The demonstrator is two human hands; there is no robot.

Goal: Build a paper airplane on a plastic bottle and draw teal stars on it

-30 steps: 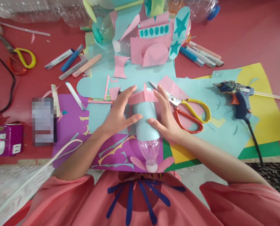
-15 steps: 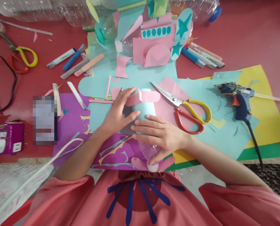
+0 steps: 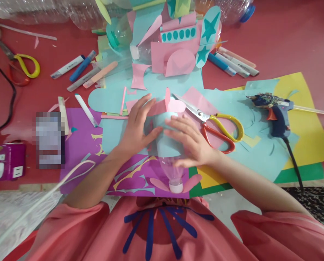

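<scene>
A clear plastic bottle [image 3: 168, 167] lies on its side just left of the scissors [image 3: 202, 116], its white cap [image 3: 176, 187] pointing towards the wearer. A light-blue paper sleeve [image 3: 170, 145] wraps the body, leaving the see-through shoulder and neck bare. At the end away from the cap — beside the scissors' blades — sit pink paper fins [image 3: 167, 100], one standing upright. Rounded pink paper blades [image 3: 193, 182] — nearer the wearer than the scissors — spread out on both sides of the cap.

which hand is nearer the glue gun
Right. The right hand is over the bottle, left of the glue gun; the left hand is farther left, at the bottle's side.
</scene>
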